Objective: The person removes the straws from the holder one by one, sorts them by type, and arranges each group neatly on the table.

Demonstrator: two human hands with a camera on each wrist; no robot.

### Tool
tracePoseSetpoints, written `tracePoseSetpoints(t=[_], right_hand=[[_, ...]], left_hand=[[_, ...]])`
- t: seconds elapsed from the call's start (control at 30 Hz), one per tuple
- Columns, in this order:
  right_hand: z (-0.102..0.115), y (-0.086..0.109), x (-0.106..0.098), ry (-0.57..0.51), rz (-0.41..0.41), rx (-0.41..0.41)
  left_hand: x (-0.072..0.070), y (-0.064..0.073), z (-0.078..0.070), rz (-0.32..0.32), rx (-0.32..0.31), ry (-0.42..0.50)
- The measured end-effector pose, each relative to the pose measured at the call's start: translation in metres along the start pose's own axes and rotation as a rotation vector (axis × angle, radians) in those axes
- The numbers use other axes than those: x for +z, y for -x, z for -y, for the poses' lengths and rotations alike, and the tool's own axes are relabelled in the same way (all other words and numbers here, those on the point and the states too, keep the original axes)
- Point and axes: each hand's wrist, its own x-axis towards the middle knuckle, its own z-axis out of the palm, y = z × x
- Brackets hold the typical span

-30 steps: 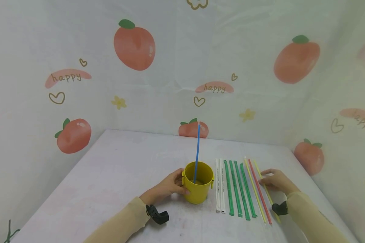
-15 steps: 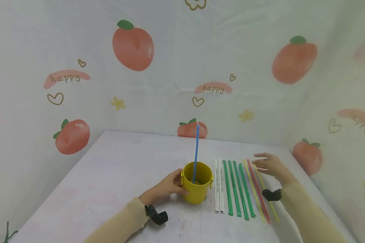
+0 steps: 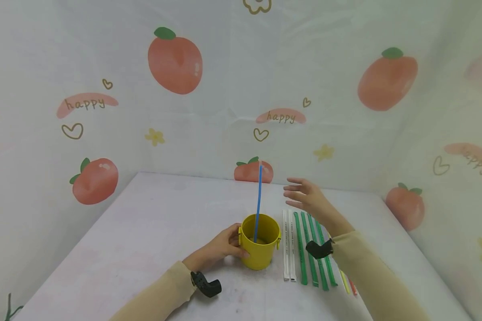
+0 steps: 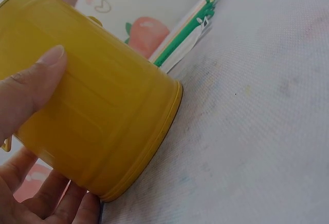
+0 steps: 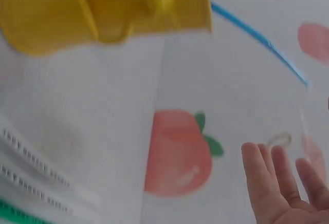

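My left hand (image 3: 224,243) grips the side of a yellow bucket (image 3: 258,255) that stands upright on the table. In the left wrist view its thumb (image 4: 38,88) lies along the bucket wall and the other fingers go round the far side. A blue straw (image 3: 259,191) stands in the bucket, leaning slightly, its upper part well above the rim. My right hand (image 3: 311,199) is raised to the right of that straw, apart from it. Its fingers are extended and spread, holding nothing; the right wrist view shows the same bare fingers (image 5: 264,183).
Right of the bucket lie two white-wrapped straws (image 3: 289,249) and several green-wrapped straws (image 3: 302,249). Beyond them, a yellow straw (image 3: 345,283) and a red straw (image 3: 352,287) are mostly hidden by my right arm. A printed cloth wall (image 3: 209,133) closes off the back.
My right hand has left the straws at the far right, risen and moved left towards the blue straw, its fingers spreading. The left hand and bucket have stayed in place.
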Motion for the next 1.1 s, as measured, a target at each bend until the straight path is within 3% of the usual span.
tracePoseSetpoints(t=[0.17,0.4,0.67,1.1], right_hand=[[-0.002,-0.010,0.026,-0.040,0.047,-0.028],[-0.013,-0.022,0.045,-0.044,0.070,-0.039],[-0.019,-0.027,0.057,0.033,0.105,-0.018],[-0.016,-0.030,0.061,-0.021,0.099,-0.008]], left_hand=[[0.000,0.000,0.001,-0.004,0.002,-0.008],[0.000,-0.001,0.001,-0.006,-0.003,-0.006],[-0.001,-0.001,0.001,0.017,0.018,-0.009],[-0.001,-0.001,0.000,0.010,0.003,-0.002]])
